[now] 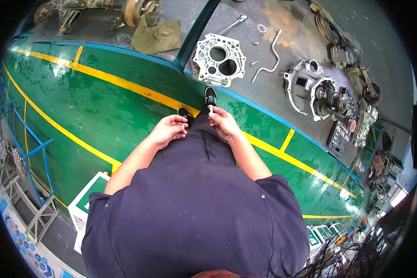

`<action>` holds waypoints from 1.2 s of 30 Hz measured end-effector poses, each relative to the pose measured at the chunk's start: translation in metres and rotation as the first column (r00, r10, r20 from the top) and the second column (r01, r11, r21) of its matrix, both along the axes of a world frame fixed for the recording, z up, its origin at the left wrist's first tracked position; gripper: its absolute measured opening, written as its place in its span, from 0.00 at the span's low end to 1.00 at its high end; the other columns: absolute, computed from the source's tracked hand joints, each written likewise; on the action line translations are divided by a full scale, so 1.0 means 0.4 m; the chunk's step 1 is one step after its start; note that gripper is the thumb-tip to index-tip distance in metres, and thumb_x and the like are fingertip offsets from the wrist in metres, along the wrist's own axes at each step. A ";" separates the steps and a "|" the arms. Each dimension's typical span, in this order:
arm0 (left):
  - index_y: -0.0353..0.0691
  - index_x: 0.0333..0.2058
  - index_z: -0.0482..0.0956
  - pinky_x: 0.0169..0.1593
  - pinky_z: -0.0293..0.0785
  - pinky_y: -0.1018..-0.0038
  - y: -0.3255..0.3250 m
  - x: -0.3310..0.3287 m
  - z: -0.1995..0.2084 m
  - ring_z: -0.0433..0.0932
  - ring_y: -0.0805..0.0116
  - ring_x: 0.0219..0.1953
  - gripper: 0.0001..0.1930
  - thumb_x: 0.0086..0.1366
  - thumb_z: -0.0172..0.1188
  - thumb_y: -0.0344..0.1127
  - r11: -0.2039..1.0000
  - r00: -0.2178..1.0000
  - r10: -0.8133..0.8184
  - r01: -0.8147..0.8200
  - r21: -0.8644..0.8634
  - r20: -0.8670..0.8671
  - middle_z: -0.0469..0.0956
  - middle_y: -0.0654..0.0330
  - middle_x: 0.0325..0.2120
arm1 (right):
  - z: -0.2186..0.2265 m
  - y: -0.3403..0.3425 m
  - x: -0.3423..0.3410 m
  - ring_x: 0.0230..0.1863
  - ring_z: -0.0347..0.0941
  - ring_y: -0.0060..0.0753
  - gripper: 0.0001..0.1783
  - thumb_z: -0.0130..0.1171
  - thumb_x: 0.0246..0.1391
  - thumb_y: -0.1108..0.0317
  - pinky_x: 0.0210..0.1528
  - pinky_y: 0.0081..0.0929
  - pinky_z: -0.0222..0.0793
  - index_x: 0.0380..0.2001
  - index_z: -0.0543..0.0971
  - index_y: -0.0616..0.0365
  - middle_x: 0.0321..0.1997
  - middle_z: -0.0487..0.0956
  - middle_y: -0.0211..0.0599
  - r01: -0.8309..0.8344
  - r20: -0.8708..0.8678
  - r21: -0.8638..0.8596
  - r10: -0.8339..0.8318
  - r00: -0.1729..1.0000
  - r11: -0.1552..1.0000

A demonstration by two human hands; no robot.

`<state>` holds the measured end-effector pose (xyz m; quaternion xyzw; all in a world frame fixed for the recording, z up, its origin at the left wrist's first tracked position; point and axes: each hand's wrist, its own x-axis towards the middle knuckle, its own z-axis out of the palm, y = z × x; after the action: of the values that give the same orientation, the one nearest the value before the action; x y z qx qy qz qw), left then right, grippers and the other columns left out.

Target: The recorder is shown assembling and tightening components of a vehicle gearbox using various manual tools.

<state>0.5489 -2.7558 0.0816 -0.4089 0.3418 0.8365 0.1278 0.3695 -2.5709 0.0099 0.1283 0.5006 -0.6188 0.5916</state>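
My left hand [170, 129] is closed, with a small silvery piece [183, 128] pinched at its fingertips; its exact kind is too small to tell. Opposite it, my right hand [224, 124] pinches a small silver bolt [211, 110], held roughly upright. Both hands are in front of my waist, a short gap apart. Beyond them, a cast-metal gearbox housing [235, 46] with large round openings lies at the bench edge. To its right sits an opened gearbox case [295, 83] with its gears [331, 101] exposed.
On the dark bench top [264, 99] are a bent metal rod [275, 51], a ratchet wrench [236, 23], a ring [262, 28] and loose bolts [255, 43]. A tool case [339, 139] lies near the right edge. An olive cloth [157, 34] hangs at upper left. A white-and-green box [81, 204] stands left.
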 end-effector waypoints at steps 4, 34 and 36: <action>0.31 0.45 0.72 0.43 0.79 0.74 -0.004 0.041 -0.026 0.79 0.65 0.36 0.09 0.68 0.54 0.25 0.984 0.980 0.163 -0.169 0.048 0.110 0.76 0.53 0.40 | -0.053 0.032 -0.038 0.32 0.72 0.23 0.27 0.55 0.61 0.75 0.35 0.21 0.71 0.64 0.66 0.53 0.33 0.77 0.33 0.113 0.050 -0.039 -0.111 0.992 0.993; 0.34 0.38 0.74 0.27 0.72 0.79 0.022 -0.147 -0.154 0.75 0.78 0.23 0.08 0.66 0.60 0.32 0.775 0.894 -0.290 0.429 -0.464 0.342 0.79 0.62 0.23 | -0.226 -0.098 -0.194 0.31 0.74 0.52 0.07 0.62 0.50 0.77 0.35 0.38 0.71 0.33 0.76 0.62 0.30 0.76 0.48 0.278 -0.977 0.212 0.212 0.030 0.937; 0.35 0.36 0.72 0.27 0.72 0.79 0.016 -0.162 -0.168 0.75 0.78 0.22 0.08 0.65 0.61 0.32 0.750 0.899 -0.286 0.426 -0.506 0.332 0.79 0.62 0.23 | -0.215 -0.097 -0.193 0.30 0.73 0.53 0.06 0.62 0.50 0.75 0.34 0.41 0.70 0.32 0.76 0.62 0.30 0.75 0.48 0.263 -0.977 0.210 0.215 0.011 0.942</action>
<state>0.4840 -2.7494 0.0144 -0.4501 0.6289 0.6023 0.1977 0.2924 -2.6098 -0.0761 -0.2373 0.8644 -0.4427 0.0238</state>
